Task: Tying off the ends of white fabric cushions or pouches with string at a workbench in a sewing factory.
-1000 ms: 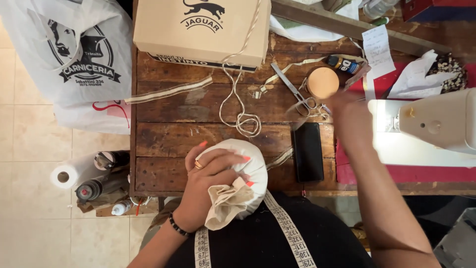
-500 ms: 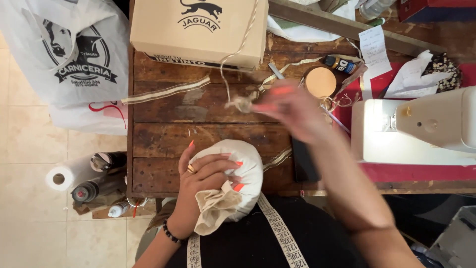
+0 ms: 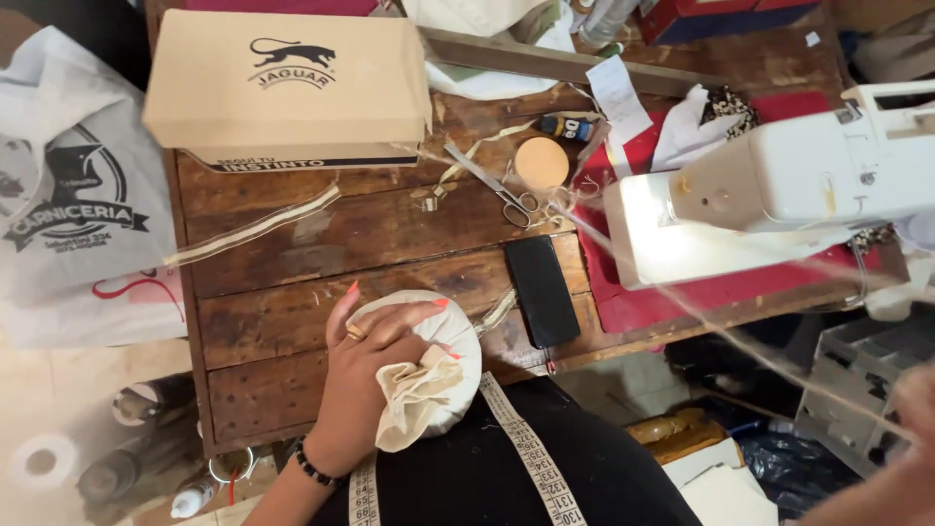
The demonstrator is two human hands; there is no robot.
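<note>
gripping a stuffed cream cloth bundle (image 3: 429, 375) at the near table edge, the left hand (image 3: 375, 365) is seen with fingers curled over its top and the gathered cloth end bunched under the palm. a ring and orange nails are noted on that hand, a dark bead bracelet (image 3: 314, 469) at the wrist. the right hand (image 3: 901, 458) is caught only as a blur at the lower right corner, well apart from the table; whether it is spread or closed cannot be told. a thin pale cord (image 3: 721, 326) is seen stretched from that blur up toward the scissors. a measuring tape (image 3: 526, 453) is draped over the dark shirt just below the bundle. just right of the bundle a black phone (image 3: 542, 289) is laid flat on the wooden table (image 3: 292, 312). further back, scissors (image 3: 492, 182) and a round tan disc (image 3: 542, 162) are noted side by side. a white sewing machine (image 3: 779, 195) is set on a red mat (image 3: 653, 302) at the right. a cardboard box (image 3: 292, 83) is placed at the far left corner, and a printed white bag (image 3: 78, 205) is hung off the left side.
</note>
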